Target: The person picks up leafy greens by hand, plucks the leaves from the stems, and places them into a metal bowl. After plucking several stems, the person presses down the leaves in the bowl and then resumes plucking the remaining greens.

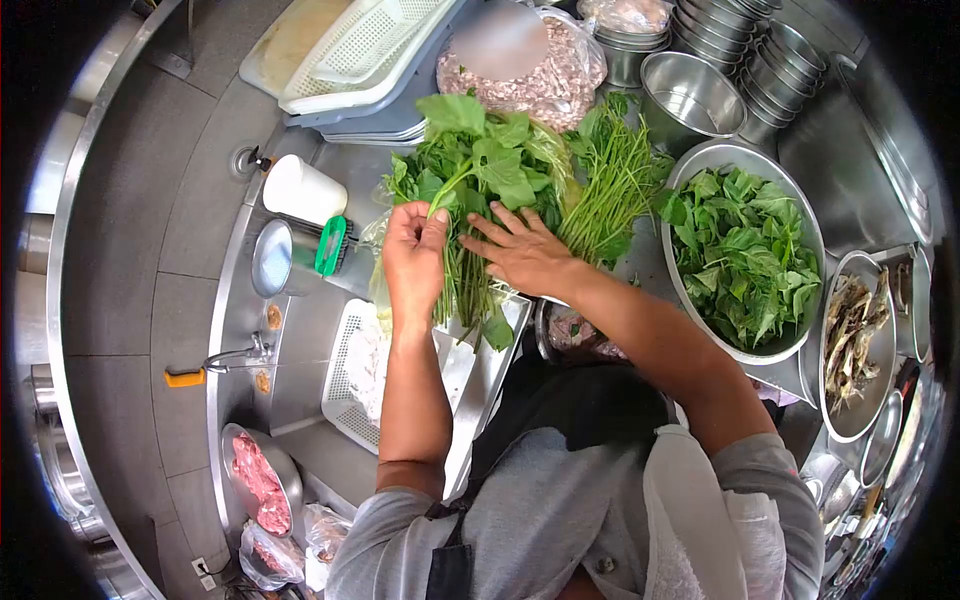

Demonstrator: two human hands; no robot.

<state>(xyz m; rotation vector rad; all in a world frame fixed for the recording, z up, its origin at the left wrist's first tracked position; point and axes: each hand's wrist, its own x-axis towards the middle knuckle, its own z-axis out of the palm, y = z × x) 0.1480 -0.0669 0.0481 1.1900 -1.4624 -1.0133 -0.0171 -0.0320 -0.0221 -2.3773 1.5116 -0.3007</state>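
A leafy green stem (pixel 455 185) is pinched between the thumb and fingers of my left hand (pixel 415 255). Its broad leaves stand up above the hand. My right hand (pixel 528 252) lies with fingers spread on a pile of leafy greens (pixel 530 190), its palm against the stems. Beside the pile, to the right, is a bunch of thin-stemmed greens (pixel 605 190). Clear plastic (pixel 552 150) shows between the two bunches. Further right, a large metal bowl (pixel 690 325) is full of picked green leaves (pixel 745 255).
On the left are a running tap (pixel 235 360), a white tub (pixel 303 190), a green-handled brush (pixel 330 245) and a white basket (pixel 345 410) in the sink. Minced meat (pixel 530 85) in plastic and metal pots (pixel 690 95) stand behind. Dried fish-like pieces (pixel 855 335) fill a bowl on the right.
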